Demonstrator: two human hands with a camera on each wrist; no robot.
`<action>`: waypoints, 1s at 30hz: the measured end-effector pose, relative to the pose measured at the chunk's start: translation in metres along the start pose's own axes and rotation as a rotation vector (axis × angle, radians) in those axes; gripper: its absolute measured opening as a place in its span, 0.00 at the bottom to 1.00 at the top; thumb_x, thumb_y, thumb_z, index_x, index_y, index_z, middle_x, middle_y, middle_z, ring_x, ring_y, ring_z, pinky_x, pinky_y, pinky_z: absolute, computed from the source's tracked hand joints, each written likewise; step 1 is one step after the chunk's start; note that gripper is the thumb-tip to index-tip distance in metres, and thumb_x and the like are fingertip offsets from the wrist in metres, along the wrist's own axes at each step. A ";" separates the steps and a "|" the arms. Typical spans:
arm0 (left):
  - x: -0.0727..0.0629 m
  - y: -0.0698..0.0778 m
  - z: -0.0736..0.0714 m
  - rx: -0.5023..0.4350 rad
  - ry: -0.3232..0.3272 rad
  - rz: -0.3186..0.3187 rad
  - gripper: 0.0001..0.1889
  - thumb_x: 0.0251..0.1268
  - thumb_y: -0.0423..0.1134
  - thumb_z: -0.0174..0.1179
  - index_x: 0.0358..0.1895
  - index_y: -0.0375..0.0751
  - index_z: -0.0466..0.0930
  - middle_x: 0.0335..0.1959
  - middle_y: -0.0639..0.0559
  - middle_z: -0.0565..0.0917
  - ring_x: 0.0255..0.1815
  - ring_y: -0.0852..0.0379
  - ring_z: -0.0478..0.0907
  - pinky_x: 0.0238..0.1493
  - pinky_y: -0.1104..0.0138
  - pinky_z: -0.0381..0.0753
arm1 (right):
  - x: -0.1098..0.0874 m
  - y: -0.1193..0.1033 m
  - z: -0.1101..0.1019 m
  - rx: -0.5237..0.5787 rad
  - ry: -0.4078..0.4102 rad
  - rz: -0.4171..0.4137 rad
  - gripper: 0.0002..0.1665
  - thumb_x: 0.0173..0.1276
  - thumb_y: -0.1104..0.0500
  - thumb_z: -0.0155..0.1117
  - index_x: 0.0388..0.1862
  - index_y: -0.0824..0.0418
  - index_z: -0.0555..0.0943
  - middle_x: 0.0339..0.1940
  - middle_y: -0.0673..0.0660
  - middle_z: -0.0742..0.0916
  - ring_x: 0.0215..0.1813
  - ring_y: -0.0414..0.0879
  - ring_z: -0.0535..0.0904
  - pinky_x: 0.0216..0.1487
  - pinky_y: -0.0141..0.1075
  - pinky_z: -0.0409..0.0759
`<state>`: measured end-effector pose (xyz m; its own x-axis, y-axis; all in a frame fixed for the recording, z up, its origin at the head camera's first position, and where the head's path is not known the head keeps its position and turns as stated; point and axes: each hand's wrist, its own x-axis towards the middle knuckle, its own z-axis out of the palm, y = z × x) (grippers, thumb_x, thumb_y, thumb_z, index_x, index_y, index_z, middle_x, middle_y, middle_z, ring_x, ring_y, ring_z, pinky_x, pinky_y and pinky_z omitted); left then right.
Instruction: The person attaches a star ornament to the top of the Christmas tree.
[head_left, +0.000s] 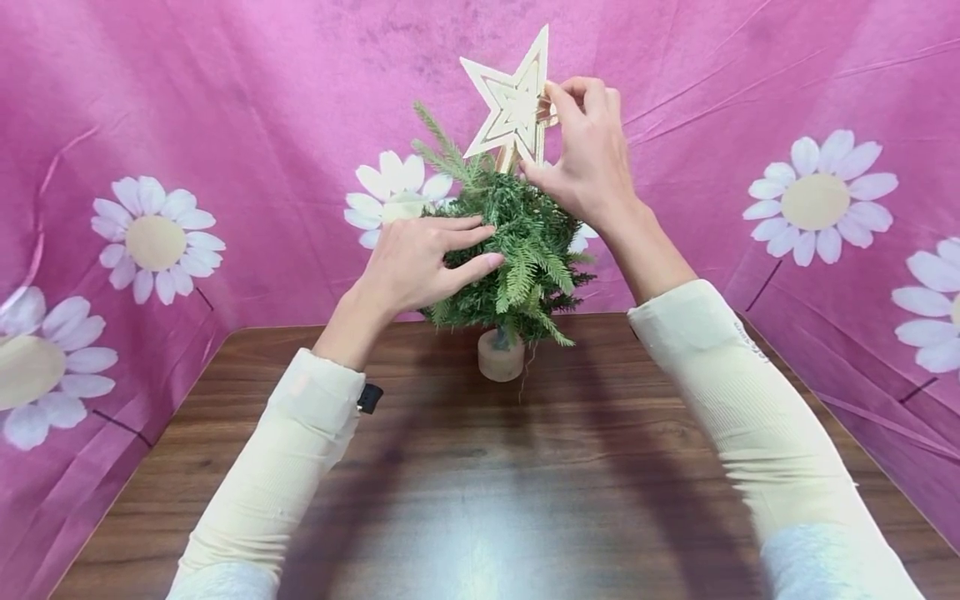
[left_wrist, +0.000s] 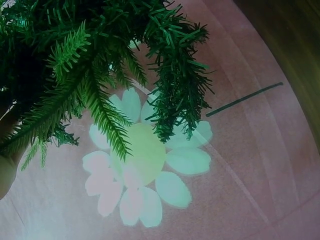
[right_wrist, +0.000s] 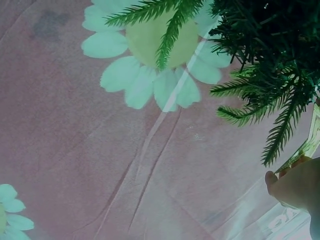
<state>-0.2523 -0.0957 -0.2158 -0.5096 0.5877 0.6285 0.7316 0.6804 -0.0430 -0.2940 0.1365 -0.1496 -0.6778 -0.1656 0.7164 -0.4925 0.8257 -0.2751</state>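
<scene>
A small artificial Christmas tree (head_left: 517, 258) stands upright on a round, pale base (head_left: 500, 358). At its top is a pale gold star tree topper (head_left: 495, 87), tilted a little, with a gold stem reaching down to the branches. My right hand (head_left: 588, 150) pinches the star's right side between thumb and fingers. In the right wrist view only an edge of the star (right_wrist: 311, 140) shows by the fingers. Lower down, my left hand (head_left: 412, 262) touches the left side of the branches with fingers extended. Green branches (left_wrist: 70, 95) fill the upper left of the left wrist view.
The tree stands near the back edge of a brown wooden table (head_left: 450, 467). Behind and beside it hangs a pink cloth (head_left: 285, 125) printed with white daisies (head_left: 156, 240). A thin brown strand (head_left: 527, 371) dangles beside the base.
</scene>
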 end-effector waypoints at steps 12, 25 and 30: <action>0.004 0.002 -0.001 -0.001 -0.037 -0.016 0.25 0.70 0.64 0.56 0.62 0.58 0.84 0.60 0.55 0.83 0.13 0.59 0.71 0.14 0.62 0.62 | 0.000 -0.001 -0.004 -0.008 0.006 -0.091 0.43 0.57 0.61 0.78 0.71 0.65 0.72 0.67 0.61 0.72 0.68 0.52 0.63 0.66 0.36 0.64; 0.001 0.002 0.003 0.002 -0.014 -0.015 0.26 0.69 0.65 0.55 0.60 0.56 0.85 0.59 0.54 0.84 0.39 0.50 0.88 0.17 0.63 0.67 | -0.001 -0.004 -0.002 -0.001 0.001 -0.135 0.40 0.57 0.64 0.78 0.68 0.68 0.74 0.67 0.63 0.72 0.69 0.53 0.63 0.69 0.36 0.61; 0.002 0.005 0.001 0.019 -0.022 -0.025 0.26 0.70 0.66 0.54 0.61 0.57 0.85 0.60 0.55 0.84 0.51 0.50 0.86 0.17 0.63 0.67 | 0.001 -0.005 -0.004 -0.024 0.005 -0.180 0.41 0.57 0.67 0.75 0.70 0.69 0.71 0.67 0.64 0.72 0.71 0.54 0.61 0.72 0.36 0.60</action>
<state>-0.2506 -0.0908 -0.2158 -0.5373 0.5797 0.6127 0.7100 0.7029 -0.0425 -0.2903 0.1344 -0.1450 -0.5775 -0.3092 0.7556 -0.5921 0.7958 -0.1269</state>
